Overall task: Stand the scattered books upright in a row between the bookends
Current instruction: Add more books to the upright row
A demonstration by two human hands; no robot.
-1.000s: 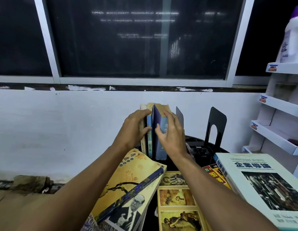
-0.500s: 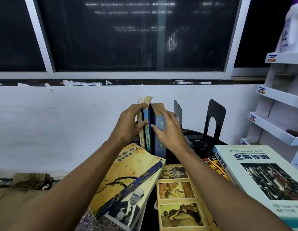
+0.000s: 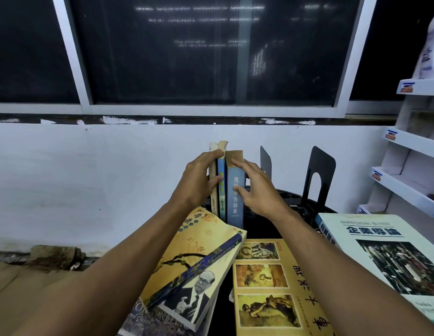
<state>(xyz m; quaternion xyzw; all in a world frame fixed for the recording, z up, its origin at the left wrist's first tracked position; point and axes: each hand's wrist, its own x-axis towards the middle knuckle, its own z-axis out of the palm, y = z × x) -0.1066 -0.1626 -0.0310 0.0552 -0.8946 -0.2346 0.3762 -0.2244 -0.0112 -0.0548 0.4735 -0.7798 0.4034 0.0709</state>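
Note:
Three books stand upright with spines toward me: a cream one (image 3: 213,197), a thin blue one (image 3: 221,187) and a thicker blue dictionary (image 3: 234,200). My left hand (image 3: 199,180) grips the left side of this group, thumb on the spines. My right hand (image 3: 257,190) rests against the dictionary's right side, fingers spread. Two black metal bookends (image 3: 265,161) (image 3: 319,175) stand to the right, apart from the books. Lying flat in front are a yellow book (image 3: 196,253), a book with painted panels (image 3: 271,282) and a large white textbook (image 3: 385,248).
The books rest on a dark round table (image 3: 259,229) against a white wall under a window. A white tiered shelf rack (image 3: 410,185) stands at the right. A further book with a man's portrait (image 3: 187,306) lies under the yellow one.
Both hands stay on the upright books; the group has straightened, spines now squarely toward me. My right hand slid from the front to the dictionary's right side.

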